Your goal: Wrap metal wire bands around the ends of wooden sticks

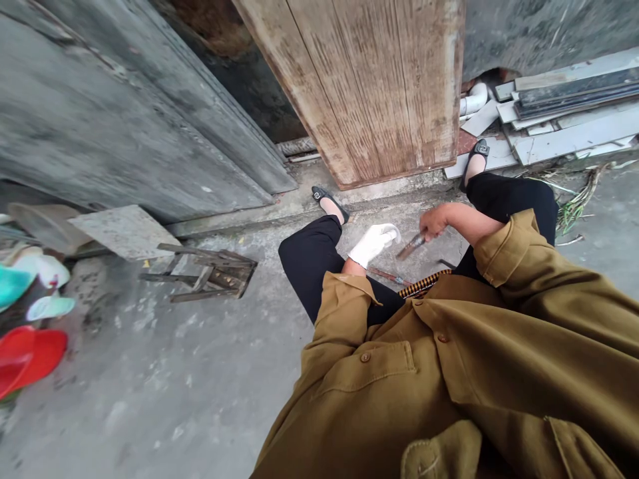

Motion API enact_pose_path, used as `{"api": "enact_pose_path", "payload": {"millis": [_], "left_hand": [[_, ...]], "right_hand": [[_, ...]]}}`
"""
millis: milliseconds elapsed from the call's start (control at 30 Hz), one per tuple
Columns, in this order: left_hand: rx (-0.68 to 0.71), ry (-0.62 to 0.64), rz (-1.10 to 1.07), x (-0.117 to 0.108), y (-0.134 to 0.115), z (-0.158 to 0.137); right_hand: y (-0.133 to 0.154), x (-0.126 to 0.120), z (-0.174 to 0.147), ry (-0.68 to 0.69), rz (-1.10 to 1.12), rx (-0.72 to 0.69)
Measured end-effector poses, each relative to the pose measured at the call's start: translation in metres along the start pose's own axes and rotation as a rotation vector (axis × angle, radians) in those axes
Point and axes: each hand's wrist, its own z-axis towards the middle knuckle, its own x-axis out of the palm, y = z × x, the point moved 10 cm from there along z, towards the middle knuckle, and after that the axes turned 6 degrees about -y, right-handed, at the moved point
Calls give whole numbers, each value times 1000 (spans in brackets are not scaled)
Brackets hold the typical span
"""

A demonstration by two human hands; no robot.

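Note:
My left hand (373, 243) wears a white glove and is held in front of my lap with its fingers bent together. A small pale curved edge shows at its fingertips; whether this is a held piece or part of the glove, I cannot make out. My bare right hand (434, 222) is closed around a short, flat, brown tool (411, 247), rusty or wooden in look, whose free end points toward the gloved hand without touching it. Below both hands lies a thin reddish-brown rod (388, 275), partly hidden by my clothes.
A weathered wooden board (379, 93) leans ahead of my feet. Left of me, a small wooden stool (207, 274) lies on its side on the concrete floor (190, 386). Stacked planks (574, 126) and a white pipe (474, 100) are at right. A red plastic container (32, 359) sits far left.

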Motion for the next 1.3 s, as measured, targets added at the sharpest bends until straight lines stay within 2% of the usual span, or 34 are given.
{"api": "enact_pose_path", "payload": {"millis": [67, 100, 133, 167, 200, 267, 300, 367, 400, 467, 500, 567, 600, 667, 733, 833, 900, 967, 1033, 1133, 1167, 1300], "left_hand": [[23, -31, 20, -4, 0, 4], [33, -42, 23, -5, 1, 5], [43, -53, 22, -6, 1, 7], [51, -59, 18, -7, 1, 8], [56, -59, 15, -6, 1, 8], [61, -45, 12, -4, 1, 7], [60, -33, 12, -2, 1, 5], [50, 4, 14, 4, 1, 2], [43, 24, 15, 6, 1, 0], [30, 58, 18, 11, 0, -3], [22, 69, 21, 12, -1, -4], [11, 64, 32, 11, -2, -6], [8, 51, 40, 9, -2, -6], [9, 23, 55, 5, -4, -5], [17, -7, 60, 1, -5, -4], [28, -74, 65, -6, -4, 0], [42, -121, 70, -11, -3, 3], [61, -144, 72, -15, -2, 6], [82, -142, 69, -16, 0, 8], [117, -99, 47, -12, 4, 9], [131, -26, 52, -5, 5, 9], [215, 42, 110, 8, -1, 7]], "right_hand": [[12, 26, -17, 316, 166, -93], [21, 27, -28, 399, 271, -163], [32, 16, -36, 387, 400, -258], [39, -6, -40, 272, 550, -351], [39, -36, -44, 85, 708, -429], [20, -87, -52, -304, 951, -473], [4, -103, -54, -471, 1014, -433], [-26, -113, -52, -697, 985, -236], [-37, -111, -48, -756, 886, -110], [-47, -104, -39, -783, 551, 117], [-46, -99, -33, -753, 358, 188], [-38, -84, -20, -623, 37, 234], [-34, -75, -13, -544, -62, 223], [-27, -50, -1, -364, -122, 168], [-23, -20, 5, -148, -27, 109], [-7, 22, -2, 200, 250, 16], [14, 32, -16, 366, 393, -92], [34, 24, -29, 415, 498, -222], [47, -2, -36, 301, 612, -331], [43, -50, -37, -34, 793, -392], [38, -61, -35, -130, 842, -386], [24, -77, -24, -365, 932, -300]]}}
